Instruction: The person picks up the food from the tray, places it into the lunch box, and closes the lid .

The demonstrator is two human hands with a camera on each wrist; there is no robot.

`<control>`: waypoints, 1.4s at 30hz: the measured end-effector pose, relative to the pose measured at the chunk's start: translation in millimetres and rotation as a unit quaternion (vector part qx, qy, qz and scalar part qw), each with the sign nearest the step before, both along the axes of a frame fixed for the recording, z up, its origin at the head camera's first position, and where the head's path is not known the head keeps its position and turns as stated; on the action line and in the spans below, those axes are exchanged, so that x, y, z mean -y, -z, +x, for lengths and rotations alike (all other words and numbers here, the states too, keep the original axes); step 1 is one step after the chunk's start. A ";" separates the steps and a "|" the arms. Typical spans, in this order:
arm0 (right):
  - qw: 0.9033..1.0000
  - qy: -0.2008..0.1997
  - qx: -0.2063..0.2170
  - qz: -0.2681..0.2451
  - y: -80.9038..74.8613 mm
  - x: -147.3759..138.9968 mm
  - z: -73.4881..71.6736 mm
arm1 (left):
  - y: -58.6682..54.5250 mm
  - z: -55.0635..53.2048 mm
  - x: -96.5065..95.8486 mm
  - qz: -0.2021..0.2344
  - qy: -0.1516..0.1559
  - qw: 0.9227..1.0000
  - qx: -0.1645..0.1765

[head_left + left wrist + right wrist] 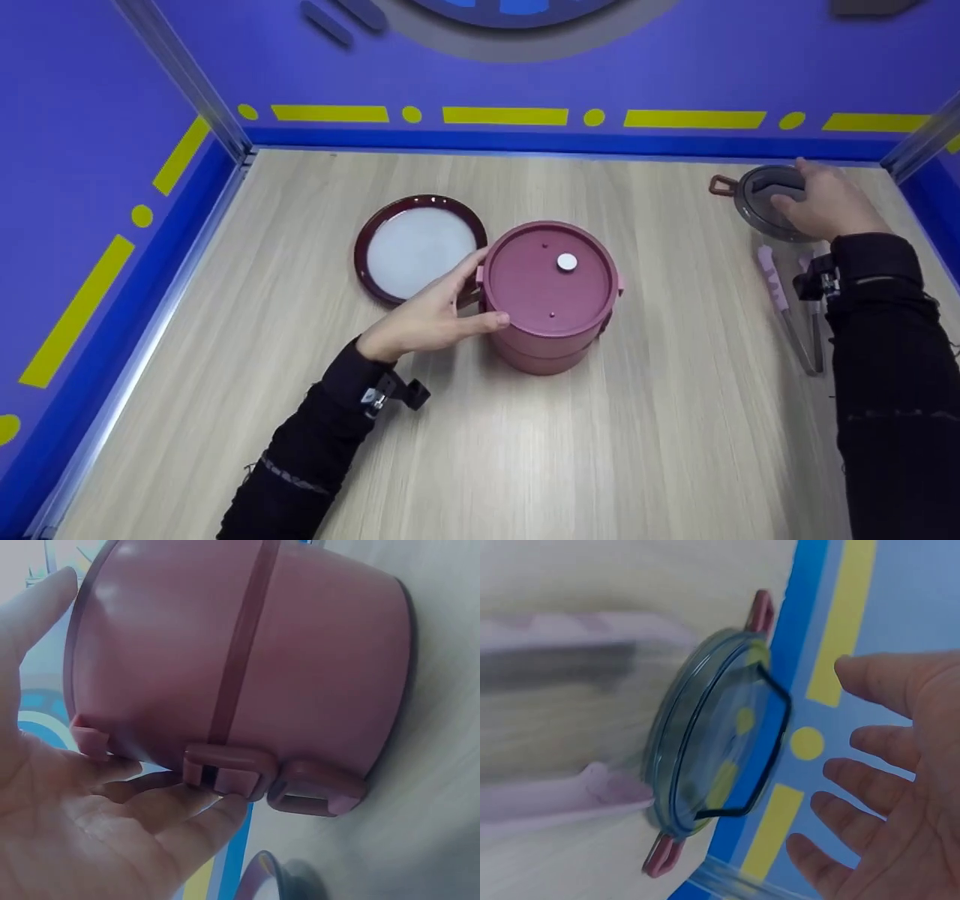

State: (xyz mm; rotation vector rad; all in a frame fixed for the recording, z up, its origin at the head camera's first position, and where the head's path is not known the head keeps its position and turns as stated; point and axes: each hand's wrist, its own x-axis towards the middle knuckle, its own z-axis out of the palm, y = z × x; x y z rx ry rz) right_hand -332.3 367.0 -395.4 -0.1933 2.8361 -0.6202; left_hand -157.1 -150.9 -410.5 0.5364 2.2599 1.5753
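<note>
A dusty-pink lidded pot (551, 289) stands upright in the middle of the table, with a white knob (567, 262) on its lid. My left hand (435, 315) holds its left side, thumb at the lid's rim and fingers round behind. Up close in the left wrist view, the fingertips touch a side loop handle (232, 769), with another loop handle (319, 787) beside it. At the far right, my right hand (836, 202) is over a glass lid (757, 214) with a black handle and reddish side loops. The right wrist view shows its fingers spread, apart from the glass lid (705, 735).
A white plate with a dark red rim (367, 262) lies behind and left of the pot. Tongs with pale purple grips (772, 277) lie just in front of the glass lid, partly under the right wrist. Blue-purple panels (525, 82) wall the table's back and sides.
</note>
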 end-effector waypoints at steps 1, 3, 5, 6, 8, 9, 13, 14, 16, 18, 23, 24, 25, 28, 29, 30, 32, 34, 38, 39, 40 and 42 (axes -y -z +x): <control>1.000 -0.001 0.002 0.009 1.1 -1.6 -1.1 | 0.1 0.8 -0.2 -0.005 -0.002 1.000 0.001; 1.000 -0.001 0.002 0.027 3.7 -4.7 -3.1 | -0.1 2.3 -0.2 -0.012 -0.006 1.000 0.002; 0.999 0.002 0.006 0.043 7.1 -7.8 -4.8 | -0.5 3.5 -0.4 -0.010 -0.004 1.000 0.003; 0.999 0.003 0.009 0.049 8.8 -9.2 -5.0 | -0.8 3.9 -0.6 -0.008 -0.003 1.000 0.003; 0.998 0.009 0.014 0.057 13.1 -12.6 -5.7 | -1.4 4.6 -1.1 -0.004 -0.001 1.000 0.002; 0.998 0.013 0.016 0.062 15.4 -14.0 -5.9 | -1.9 4.8 -1.6 -0.002 0.000 1.000 0.001; 0.996 0.040 -0.007 0.073 21.5 -15.8 -2.5 | -2.8 5.5 -3.1 0.001 0.003 1.000 -0.001; 0.996 0.045 -0.022 0.076 22.8 -15.2 -1.0 | -2.9 5.7 -3.4 0.002 0.005 1.000 -0.002; 0.994 0.056 -0.056 0.078 24.7 -13.7 3.2 | -2.5 5.4 -4.1 0.002 0.008 1.000 -0.005; 0.991 0.060 -0.094 0.076 27.4 -13.1 7.2 | -2.1 5.2 -4.8 0.001 0.011 1.000 -0.007; 0.981 0.058 -0.171 0.068 34.3 -14.2 11.8 | -1.4 4.5 -5.5 -0.008 0.012 1.000 -0.007; 0.980 0.057 -0.181 0.064 35.7 -15.2 12.4 | -1.2 4.4 -5.5 -0.009 0.012 1.000 -0.007; 0.979 0.057 -0.187 0.060 37.0 -16.2 13.2 | -1.0 4.2 -5.5 -0.010 0.013 1.000 -0.007; 0.979 0.052 -0.191 0.047 40.1 -19.6 16.2 | -0.8 4.0 -5.6 -0.002 0.020 1.000 -0.006; 0.980 0.052 -0.189 0.043 40.6 -20.7 17.2 | -0.7 4.0 -5.7 -0.001 0.021 1.000 -0.005; 0.980 0.051 -0.188 0.040 40.7 -21.7 18.1 | -0.5 3.9 -5.5 0.000 0.021 1.000 -0.005; 0.980 0.048 -0.192 0.037 39.1 -22.5 19.4 | -0.5 3.4 -5.7 0.003 0.022 1.000 -0.004; 0.977 0.044 -0.206 0.039 35.4 -21.1 19.5 | 0.0 2.5 -5.8 0.005 0.022 1.000 -0.002; 0.968 0.041 -0.246 0.042 20.7 -11.9 16.5 | 1.1 0.0 -5.8 0.009 0.018 1.000 0.003; 0.965 0.039 -0.257 0.043 15.7 -8.3 15.7 | 1.6 -0.8 -5.9 0.010 0.017 1.000 0.005; 0.963 0.035 -0.266 0.039 10.4 -5.0 15.2 | 1.9 -1.5 -6.0 0.009 0.014 1.000 0.006; 0.958 0.023 -0.286 0.029 -0.2 2.0 15.4 | 2.6 -2.8 -6.4 0.005 0.011 1.000 0.006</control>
